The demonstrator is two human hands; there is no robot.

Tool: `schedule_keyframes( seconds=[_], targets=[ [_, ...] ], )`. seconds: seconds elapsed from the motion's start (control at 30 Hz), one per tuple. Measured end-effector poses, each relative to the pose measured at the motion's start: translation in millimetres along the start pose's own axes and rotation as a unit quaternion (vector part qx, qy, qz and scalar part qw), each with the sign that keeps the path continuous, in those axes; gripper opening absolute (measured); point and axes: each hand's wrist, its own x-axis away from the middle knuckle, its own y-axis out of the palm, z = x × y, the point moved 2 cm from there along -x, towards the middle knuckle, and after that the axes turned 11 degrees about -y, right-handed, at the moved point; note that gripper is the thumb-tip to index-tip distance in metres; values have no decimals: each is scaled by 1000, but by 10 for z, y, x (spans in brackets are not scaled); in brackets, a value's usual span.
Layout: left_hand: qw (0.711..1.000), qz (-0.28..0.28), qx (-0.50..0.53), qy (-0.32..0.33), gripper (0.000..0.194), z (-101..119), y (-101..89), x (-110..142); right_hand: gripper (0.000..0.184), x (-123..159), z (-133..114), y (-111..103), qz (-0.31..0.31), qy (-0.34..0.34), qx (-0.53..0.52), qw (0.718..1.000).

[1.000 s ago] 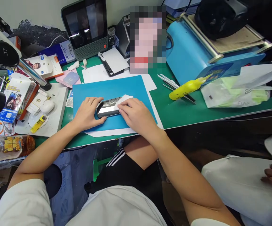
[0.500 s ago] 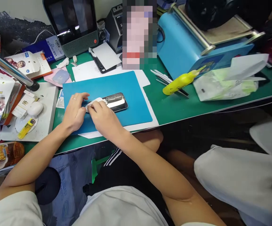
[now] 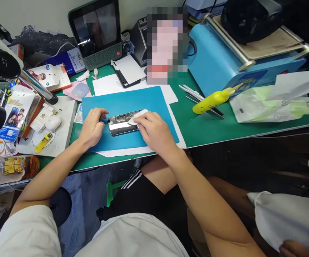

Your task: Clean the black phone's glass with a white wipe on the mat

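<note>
A phone (image 3: 118,127) with a dark glossy face lies flat on a blue mat (image 3: 124,99), a bright reflection running along it. My right hand (image 3: 158,132) pinches a folded white tissue (image 3: 140,115) and presses it onto the phone's right part, which hand and tissue partly cover. By the phone's left end, my left hand (image 3: 92,127) rests on the mat, its fingers loosely bent and the thumb apart, with nothing seen in it.
Right of the mat lies a yellow squeeze bottle (image 3: 210,101) beside a tissue pack (image 3: 272,105). Behind them stands a blue machine (image 3: 218,67). A lighter (image 3: 43,142), boxes and a lamp post (image 3: 38,85) crowd the left. Another person's white clothing (image 3: 290,217) shows at lower right.
My right hand has slid the tissue from the phone's left end to its right part, baring the left end. My left hand stays beside the phone. The camera view has shifted slightly.
</note>
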Motion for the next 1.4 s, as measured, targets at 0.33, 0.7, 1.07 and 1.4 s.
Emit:
schedule_keyframes(
  seconds=[0.33,0.7,1.07,1.4],
  targets=[
    [1000,7,2,8,30,-8,63,-17,33,-463,-371,404,-82,-31,1,996],
    [996,-43,-74,31,48,8,78,9,35,-498,-263,343,-109,-38,-29,993],
    [1000,-21,-9,-16,42,-60,99,-43,34,-325,-528,352,-110,-95,-12,989],
    [999,-41,-22,4,43,-11,104,-33,37,-95,-470,194,-94,-102,6,990]
  ],
)
